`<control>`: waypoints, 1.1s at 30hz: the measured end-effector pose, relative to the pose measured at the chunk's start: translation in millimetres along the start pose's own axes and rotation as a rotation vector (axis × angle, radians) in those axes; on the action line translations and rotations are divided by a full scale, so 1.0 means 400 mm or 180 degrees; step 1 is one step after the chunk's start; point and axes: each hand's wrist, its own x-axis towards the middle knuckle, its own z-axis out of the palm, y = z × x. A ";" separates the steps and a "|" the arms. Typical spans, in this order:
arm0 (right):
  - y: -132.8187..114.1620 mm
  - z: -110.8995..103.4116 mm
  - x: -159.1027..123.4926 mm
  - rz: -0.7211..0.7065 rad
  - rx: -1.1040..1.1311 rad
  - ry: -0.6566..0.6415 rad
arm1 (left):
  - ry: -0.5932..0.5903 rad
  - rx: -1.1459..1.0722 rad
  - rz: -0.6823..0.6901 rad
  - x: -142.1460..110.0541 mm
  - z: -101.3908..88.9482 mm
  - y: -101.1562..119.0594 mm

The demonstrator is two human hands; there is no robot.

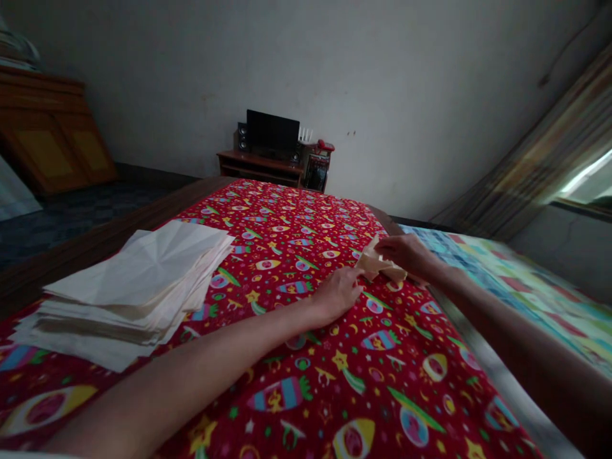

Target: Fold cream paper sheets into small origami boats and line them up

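Both hands on a crumpled paper
On the red cloth, the paper stack lies near left, seemingly for elbow room; farther right, the half-curled left hand pinches the crumpled paper's near edge, perhaps steadying it, the right hand's bent fingers at its far side, grip unclear.

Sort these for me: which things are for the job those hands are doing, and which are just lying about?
For the job:
- left hand, right hand
- tan paper piece
- creased paper stack, probably

Just lying about:
- black flat-screen
- speaker
- wooden cabinet
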 end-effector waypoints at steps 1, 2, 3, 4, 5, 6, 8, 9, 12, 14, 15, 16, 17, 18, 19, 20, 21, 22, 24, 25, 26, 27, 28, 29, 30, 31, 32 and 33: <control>0.003 0.003 0.001 -0.0017 -0.0014 -0.0024 | 0.0047 -0.0009 -0.0023 0.022 0.024 -0.008; 0.006 0.005 0.001 -0.0039 -0.0018 -0.0063 | 0.0109 -0.0018 -0.0052 0.039 0.043 -0.013; 0.009 0.008 0.000 -0.0058 -0.0015 -0.0100 | 0.0174 -0.0026 -0.0082 0.052 0.058 -0.017; 0.011 0.010 -0.001 -0.0061 -0.0012 -0.0108 | 0.0217 -0.0035 -0.0100 0.062 0.070 -0.019; 0.013 0.012 -0.004 -0.0065 -0.0002 -0.0115 | 0.0249 -0.0044 -0.0114 0.068 0.078 -0.020; 0.014 0.014 -0.006 -0.0069 0.0013 -0.0119 | 0.0270 -0.0056 -0.0119 0.072 0.083 -0.021; 0.016 0.019 -0.013 -0.0074 0.0044 -0.0110 | 0.0291 -0.0094 -0.0113 0.076 0.086 -0.021; 0.016 0.021 -0.016 -0.0074 0.0055 -0.0101 | 0.0301 -0.0119 -0.0108 0.077 0.086 -0.020; 0.013 0.028 -0.028 -0.0079 0.0042 -0.0075 | 0.0307 -0.0207 -0.0078 0.079 0.081 -0.016; 0.011 0.032 -0.034 -0.0095 0.0007 -0.0085 | 0.0305 -0.0253 -0.0065 0.079 0.077 -0.013; 0.010 0.034 -0.036 -0.0109 -0.0012 -0.0095 | 0.0310 -0.0269 -0.0067 0.079 0.076 -0.012; 0.009 0.035 -0.037 -0.0124 -0.0031 -0.0110 | 0.0319 -0.0282 -0.0076 0.079 0.075 -0.011; 0.009 0.035 -0.037 -0.0142 -0.0048 -0.0131 | 0.0330 -0.0292 -0.0088 0.079 0.075 -0.011; 0.008 0.035 -0.035 -0.0161 -0.0064 -0.0155 | 0.0340 -0.0299 -0.0101 0.078 0.076 -0.011; 0.008 0.034 -0.033 -0.0180 -0.0080 -0.0183 | 0.0348 -0.0304 -0.0111 0.078 0.077 -0.012; 0.008 0.033 -0.030 -0.0195 -0.0096 -0.0212 | 0.0354 -0.0305 -0.0115 0.078 0.078 -0.013; 0.008 0.032 -0.027 -0.0208 -0.0113 -0.0243 | 0.0359 -0.0303 -0.0112 0.078 0.079 -0.013; 0.009 0.031 -0.024 -0.0217 -0.0131 -0.0271 | 0.0363 -0.0297 -0.0105 0.079 0.079 -0.014; 0.009 0.032 -0.018 -0.0222 -0.0166 -0.0314 | 0.0366 -0.0285 -0.0079 0.079 0.080 -0.014; 0.010 0.033 -0.016 -0.0221 -0.0181 -0.0336 | 0.0364 -0.0281 -0.0062 0.080 0.080 -0.014; 0.010 0.036 -0.014 -0.0213 -0.0197 -0.0354 | 0.0360 -0.0278 -0.0044 0.080 0.080 -0.015; 0.010 0.039 -0.013 -0.0195 -0.0213 -0.0370 | 0.0352 -0.0275 -0.0026 0.079 0.079 -0.015; 0.009 0.043 -0.013 -0.0168 -0.0234 -0.0387 | 0.0346 -0.0269 -0.0010 0.079 0.079 -0.016; 0.008 0.046 -0.014 -0.0140 -0.0256 -0.0405 | 0.0341 -0.0260 0.0003 0.078 0.080 -0.018; 0.005 0.049 -0.015 -0.0115 -0.0276 -0.0423 | 0.0337 -0.0250 0.0012 0.077 0.080 -0.019; 0.002 0.050 -0.016 -0.0088 -0.0296 -0.0432 | 0.0340 -0.0237 0.0016 0.077 0.081 -0.021; -0.002 0.049 -0.019 -0.0070 -0.0309 -0.0438 | 0.0344 -0.0223 0.0015 0.076 0.081 -0.023; -0.007 0.047 -0.023 -0.0063 -0.0314 -0.0444 | 0.0350 -0.0211 0.0010 0.076 0.082 -0.024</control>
